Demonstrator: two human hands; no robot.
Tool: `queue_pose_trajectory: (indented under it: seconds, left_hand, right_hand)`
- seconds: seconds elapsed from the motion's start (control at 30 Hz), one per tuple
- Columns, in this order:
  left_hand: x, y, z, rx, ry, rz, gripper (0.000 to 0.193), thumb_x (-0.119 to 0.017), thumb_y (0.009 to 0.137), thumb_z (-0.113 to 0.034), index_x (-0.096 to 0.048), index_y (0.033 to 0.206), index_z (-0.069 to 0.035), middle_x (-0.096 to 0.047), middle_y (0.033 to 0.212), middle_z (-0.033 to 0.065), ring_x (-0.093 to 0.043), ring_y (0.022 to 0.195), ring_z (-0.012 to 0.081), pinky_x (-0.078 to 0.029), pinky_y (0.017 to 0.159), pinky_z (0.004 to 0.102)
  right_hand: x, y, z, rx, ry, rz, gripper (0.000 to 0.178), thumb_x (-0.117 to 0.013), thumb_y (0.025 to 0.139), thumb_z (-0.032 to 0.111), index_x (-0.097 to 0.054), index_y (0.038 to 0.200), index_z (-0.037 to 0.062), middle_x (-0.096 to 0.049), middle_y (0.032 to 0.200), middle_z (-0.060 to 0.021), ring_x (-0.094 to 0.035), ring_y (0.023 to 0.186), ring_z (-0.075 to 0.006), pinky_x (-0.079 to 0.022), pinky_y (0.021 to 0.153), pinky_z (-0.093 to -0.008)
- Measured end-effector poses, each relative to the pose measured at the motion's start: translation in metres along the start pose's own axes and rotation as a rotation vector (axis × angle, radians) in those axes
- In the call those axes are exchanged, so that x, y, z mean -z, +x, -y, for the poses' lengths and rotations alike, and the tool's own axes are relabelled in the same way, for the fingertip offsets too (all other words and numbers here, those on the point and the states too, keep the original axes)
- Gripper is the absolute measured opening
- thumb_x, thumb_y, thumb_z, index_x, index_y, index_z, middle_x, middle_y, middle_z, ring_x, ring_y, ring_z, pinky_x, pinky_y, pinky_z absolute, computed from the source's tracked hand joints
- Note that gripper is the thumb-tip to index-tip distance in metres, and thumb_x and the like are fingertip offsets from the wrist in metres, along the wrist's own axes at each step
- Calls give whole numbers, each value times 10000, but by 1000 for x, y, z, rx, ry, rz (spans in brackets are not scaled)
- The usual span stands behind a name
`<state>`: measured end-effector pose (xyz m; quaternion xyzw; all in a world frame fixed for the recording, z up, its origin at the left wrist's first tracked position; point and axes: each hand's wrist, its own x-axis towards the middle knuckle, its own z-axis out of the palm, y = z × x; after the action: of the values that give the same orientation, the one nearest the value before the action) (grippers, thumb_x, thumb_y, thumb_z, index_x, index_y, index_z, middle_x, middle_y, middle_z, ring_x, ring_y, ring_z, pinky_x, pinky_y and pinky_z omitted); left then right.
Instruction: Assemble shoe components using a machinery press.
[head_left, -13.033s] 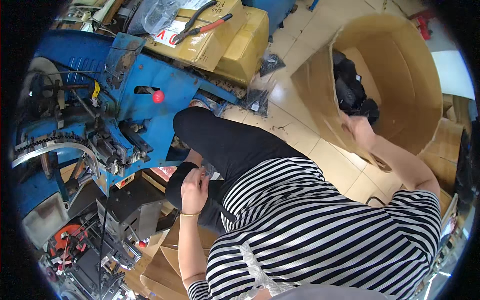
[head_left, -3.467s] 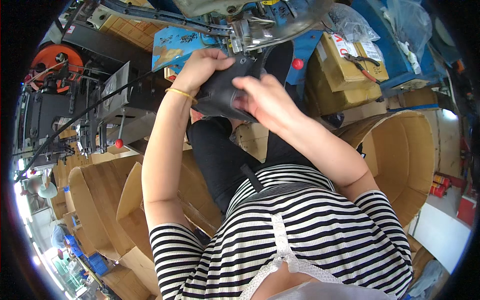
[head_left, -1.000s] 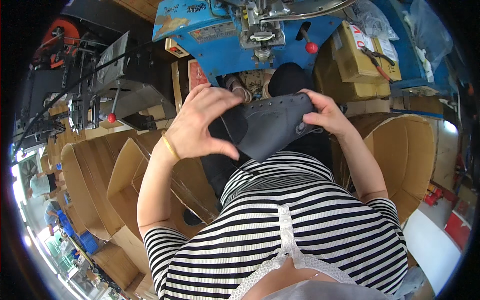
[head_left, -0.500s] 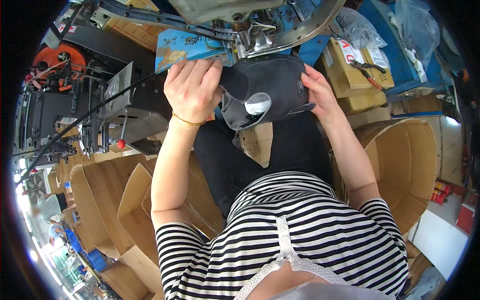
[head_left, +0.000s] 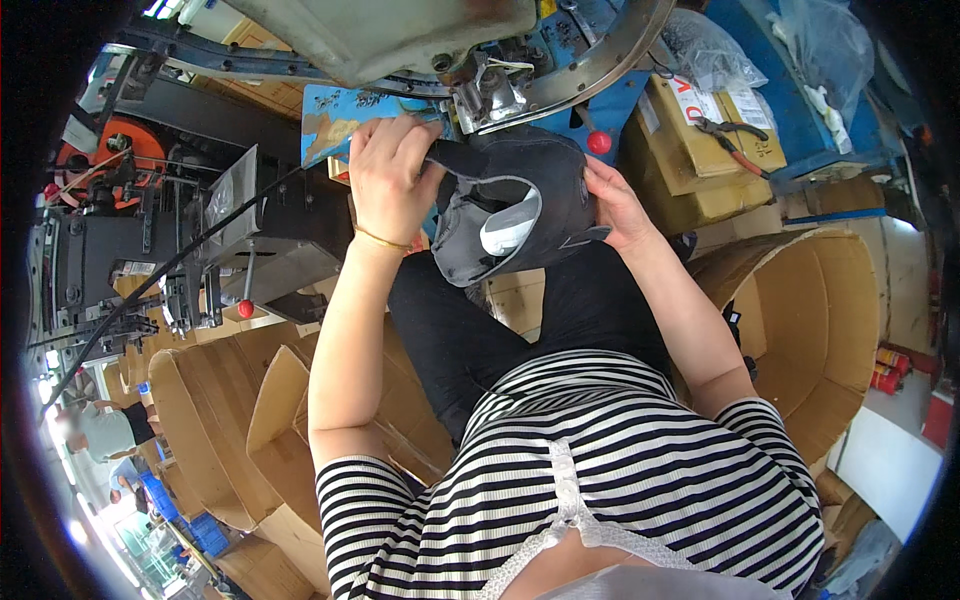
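Note:
A curved black fabric piece (head_left: 558, 185), soft like a padded brace, hangs in front of the machine head, above my lap. It has a rounded opening through which a pale grey-white shape (head_left: 508, 230) shows. My left hand (head_left: 392, 182) has its fingers closed on the piece's upper left strap-like edge. On the other side my right hand (head_left: 618, 208) grips the right edge, thumb along the rim and the other fingers partly hidden behind. The far edge of the fabric lies close to the metal fitting (head_left: 490, 100); I cannot tell whether they touch.
A curved metal rail (head_left: 600, 75) and grey machine body (head_left: 400, 40) stand ahead. At right, pliers (head_left: 735, 140) lie on a cardboard box (head_left: 690, 130). A red knob (head_left: 599, 142) is beside my right hand. Large cartons (head_left: 815, 330) flank me; more machinery (head_left: 110, 240) stands left.
The black piece has come slightly nearer and left, tilting so its opening shows wider. Both hands moved with it, still gripping. A red knob has come into view beyond my right hand.

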<state>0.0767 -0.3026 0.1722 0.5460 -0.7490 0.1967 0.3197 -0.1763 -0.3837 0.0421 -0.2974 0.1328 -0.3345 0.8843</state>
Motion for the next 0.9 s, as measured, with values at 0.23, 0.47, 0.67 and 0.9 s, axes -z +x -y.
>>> queue_pose_trajectory:
  seconds: [0.23, 0.47, 0.67, 0.9]
  left_hand:
    - [-1, -3, 0, -2, 33, -6, 384, -719, 557, -51, -632, 929, -81, -607, 871, 48, -590, 845, 256, -423, 834, 380]
    - [1, -5, 1, -1, 46, -10, 397, -702, 559, -34, -630, 947, -79, -612, 872, 55, -594, 852, 256, -425, 835, 383]
    - [0, -24, 11, 99, 33, -23, 374, -692, 588, -24, -624, 951, -80, -626, 898, 58, -599, 877, 270, -422, 838, 384]
    - [-7, -31, 0, 182, -34, -23, 478, -539, 537, 110, -633, 975, -58, -632, 935, 96, -588, 964, 315, -410, 905, 390]
  right_hand:
    - [-6, -1, 7, -3, -57, -8, 379, -585, 951, 147, -529, 1299, 7, -644, 1189, -83, -645, 1037, -164, -530, 913, -323]
    - [-13, 0, 12, 23, -109, -19, 379, -576, 956, 146, -529, 1302, 0, -649, 1175, -80, -644, 1032, -156, -531, 908, -318]
    - [-24, 11, 29, -30, -222, -7, 369, -588, 954, 159, -549, 1281, -8, -667, 1131, -71, -659, 982, -141, -543, 865, -293]
    - [-18, 11, 28, -76, -266, -47, 367, -599, 952, 165, -555, 1272, -10, -676, 1102, -67, -671, 935, -128, -551, 826, -269]
